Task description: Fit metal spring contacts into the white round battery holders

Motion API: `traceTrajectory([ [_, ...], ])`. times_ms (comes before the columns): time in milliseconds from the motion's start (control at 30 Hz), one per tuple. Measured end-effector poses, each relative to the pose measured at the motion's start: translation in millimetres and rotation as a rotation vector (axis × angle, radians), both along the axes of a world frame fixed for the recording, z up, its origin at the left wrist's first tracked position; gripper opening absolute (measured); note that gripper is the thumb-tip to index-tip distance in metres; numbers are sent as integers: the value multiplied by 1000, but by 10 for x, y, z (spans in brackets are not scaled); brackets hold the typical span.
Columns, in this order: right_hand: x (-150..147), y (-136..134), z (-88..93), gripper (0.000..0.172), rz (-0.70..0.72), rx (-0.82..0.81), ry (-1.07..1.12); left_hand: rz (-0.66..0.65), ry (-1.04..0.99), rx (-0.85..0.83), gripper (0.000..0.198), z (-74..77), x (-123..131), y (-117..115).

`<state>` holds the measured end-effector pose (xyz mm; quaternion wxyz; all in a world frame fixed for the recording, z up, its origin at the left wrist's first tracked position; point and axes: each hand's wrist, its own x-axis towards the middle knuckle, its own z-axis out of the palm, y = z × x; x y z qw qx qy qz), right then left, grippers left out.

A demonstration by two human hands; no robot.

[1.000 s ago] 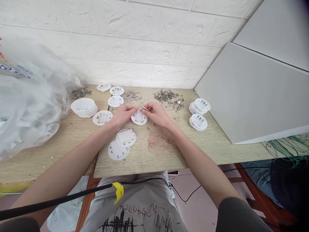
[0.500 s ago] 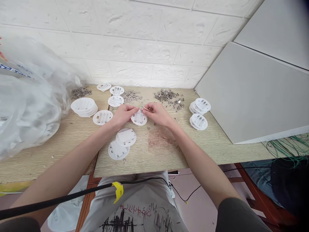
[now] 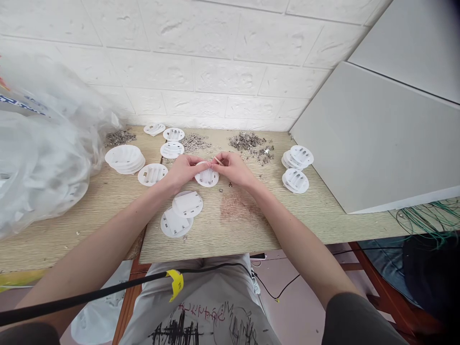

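A round white plastic battery holder (image 3: 207,178) with slots and small metal contacts is at the middle of the table. My left hand (image 3: 184,170) grips its far left edge, with the thumb along the top. In my right hand (image 3: 234,168) a thin pale stick (image 3: 218,161) is pinched between the fingers, and its lower end is hidden. Both sets of fingertips meet at the holder's far edge, covering whatever lies there. Just nearer than the left hand, two more white holders (image 3: 187,204) overlap on the wood.
Small metal clips (image 3: 247,140) are heaped near the wall, with flat metal pieces (image 3: 195,143) to their left. Stacked holders stand at left (image 3: 124,158) and right (image 3: 297,181). A clear plastic bag (image 3: 46,143) fills the left; a grey panel (image 3: 388,134) slants at right.
My left thumb has shifted right along the holder's far edge to meet the right fingertips. The stick in my right hand has tilted more steeply. The holder stays in place.
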<state>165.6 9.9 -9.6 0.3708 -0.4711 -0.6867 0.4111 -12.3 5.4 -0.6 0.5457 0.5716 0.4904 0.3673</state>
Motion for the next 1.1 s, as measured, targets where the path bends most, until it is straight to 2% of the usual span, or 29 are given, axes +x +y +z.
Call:
traceTrajectory([
  [133,-15,-12,-11,25,8,-190,184,-11,19,14,33,-23,-5,7],
  [233,-24,-31,12,29,12,-241,220,-8,25,29,33,-19,-2,1],
  [300,-24,-34,25,26,15,-207,187,-4,15,24,32,-3,4,-8],
  [467,-19,-21,40,13,-58,101,-88,27,-10,-43,29,22,19,-14],
  [533,-22,-23,51,12,-64,149,-162,42,-17,-52,26,8,21,-4],
  [667,-30,-27,70,15,-33,142,-244,45,-27,-56,22,-22,18,15],
  [767,-27,-19,62,18,9,128,-229,57,-39,-65,21,-18,19,16],
  [1100,-11,31,-58,13,27,4,105,40,-63,-52,29,25,18,-5],
])
